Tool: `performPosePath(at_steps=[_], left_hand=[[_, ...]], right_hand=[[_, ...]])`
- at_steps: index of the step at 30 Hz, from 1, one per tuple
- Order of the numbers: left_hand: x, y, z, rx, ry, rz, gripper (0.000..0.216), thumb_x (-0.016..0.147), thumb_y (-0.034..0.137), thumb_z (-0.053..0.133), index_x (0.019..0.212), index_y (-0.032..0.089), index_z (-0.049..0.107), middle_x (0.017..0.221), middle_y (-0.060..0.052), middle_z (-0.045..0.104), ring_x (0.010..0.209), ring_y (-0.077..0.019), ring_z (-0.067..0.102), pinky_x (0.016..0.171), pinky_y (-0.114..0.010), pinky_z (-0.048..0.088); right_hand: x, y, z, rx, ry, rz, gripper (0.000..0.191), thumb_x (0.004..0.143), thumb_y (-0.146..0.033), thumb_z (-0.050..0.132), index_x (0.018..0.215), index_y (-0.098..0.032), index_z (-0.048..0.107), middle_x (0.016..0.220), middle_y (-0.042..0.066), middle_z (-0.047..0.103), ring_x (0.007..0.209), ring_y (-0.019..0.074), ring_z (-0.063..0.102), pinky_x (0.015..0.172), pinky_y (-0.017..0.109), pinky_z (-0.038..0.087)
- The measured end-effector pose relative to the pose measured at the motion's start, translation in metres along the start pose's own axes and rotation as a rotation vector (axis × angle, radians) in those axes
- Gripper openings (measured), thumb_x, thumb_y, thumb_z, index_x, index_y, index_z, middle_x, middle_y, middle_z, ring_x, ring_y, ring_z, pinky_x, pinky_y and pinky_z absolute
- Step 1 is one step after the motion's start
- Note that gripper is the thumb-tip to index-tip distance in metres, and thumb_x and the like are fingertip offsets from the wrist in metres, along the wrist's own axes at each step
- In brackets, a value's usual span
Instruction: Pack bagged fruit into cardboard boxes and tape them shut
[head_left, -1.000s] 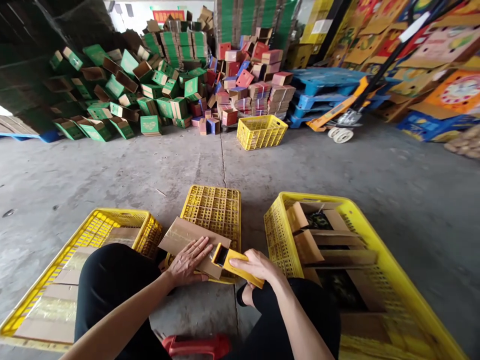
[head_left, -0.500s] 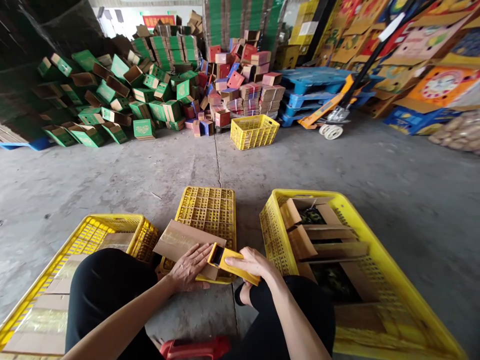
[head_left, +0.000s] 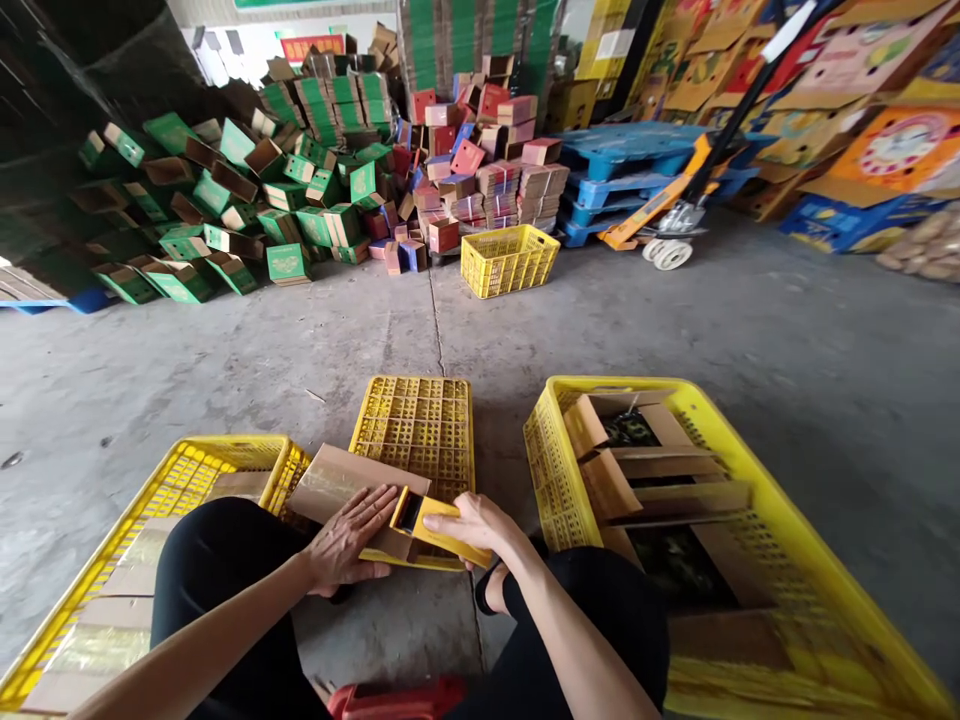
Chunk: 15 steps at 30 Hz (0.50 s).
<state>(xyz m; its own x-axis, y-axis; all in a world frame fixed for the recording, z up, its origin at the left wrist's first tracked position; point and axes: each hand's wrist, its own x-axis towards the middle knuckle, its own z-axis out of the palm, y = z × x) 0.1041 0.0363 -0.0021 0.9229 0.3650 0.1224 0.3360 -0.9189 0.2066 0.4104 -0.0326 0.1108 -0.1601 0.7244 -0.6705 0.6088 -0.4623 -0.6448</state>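
A closed cardboard box [head_left: 330, 478] with shiny clear tape along its top lies at a slant on an upturned yellow crate [head_left: 412, 425]. My left hand [head_left: 349, 540] rests flat on the box, fingers stretched out. In my right hand [head_left: 476, 525] is a yellow tape dispenser [head_left: 442, 530], its dark front end against the right end of the box. The part of the box beneath my left hand is hidden.
Taped boxes [head_left: 101, 650] lie in the left yellow crate [head_left: 292, 465]. Open cartons [head_left: 664, 470] with dark green contents fill the right crate [head_left: 544, 480]. Farther off stand another yellow crate [head_left: 510, 265], piled green boxes [head_left: 289, 262], blue pallets [head_left: 600, 190] and an orange pallet jack [head_left: 660, 210].
The box, both hands and the tape dispenser have shifted a little to the left together. My left hand stays flat on the box, and the dispenser remains at its right end.
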Motion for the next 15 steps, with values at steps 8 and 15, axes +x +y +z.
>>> performPosePath(at_steps=[8, 15], left_hand=[[0.023, 0.027, 0.027, 0.083, 0.149, -0.050, 0.122, 0.092, 0.087, 0.049, 0.173, 0.011, -0.002, 0.171, -0.025, 0.033, 0.158, -0.0415, 0.035, 0.126, -0.059, 0.035], [0.024, 0.023, 0.021, 0.135, 0.118, -0.048, 0.121, 0.091, 0.090, 0.042, 0.173, 0.010, 0.000, 0.171, -0.024, 0.033, 0.157, -0.0404, 0.037, 0.126, -0.054, 0.035]], right_hand=[[0.000, 0.013, 0.003, 0.028, -0.007, -0.047, 0.061, 0.096, -0.072, 0.058, 0.099, -0.012, 0.071, 0.072, 0.014, 0.075, 0.061, 0.0245, 0.075, 0.057, 0.031, 0.061], [-0.004, 0.025, -0.001, -0.010, 0.042, -0.059, 0.051, 0.097, -0.066, 0.059, 0.092, -0.016, 0.070, 0.071, 0.012, 0.074, 0.064, 0.0231, 0.074, 0.055, 0.029, 0.057]])
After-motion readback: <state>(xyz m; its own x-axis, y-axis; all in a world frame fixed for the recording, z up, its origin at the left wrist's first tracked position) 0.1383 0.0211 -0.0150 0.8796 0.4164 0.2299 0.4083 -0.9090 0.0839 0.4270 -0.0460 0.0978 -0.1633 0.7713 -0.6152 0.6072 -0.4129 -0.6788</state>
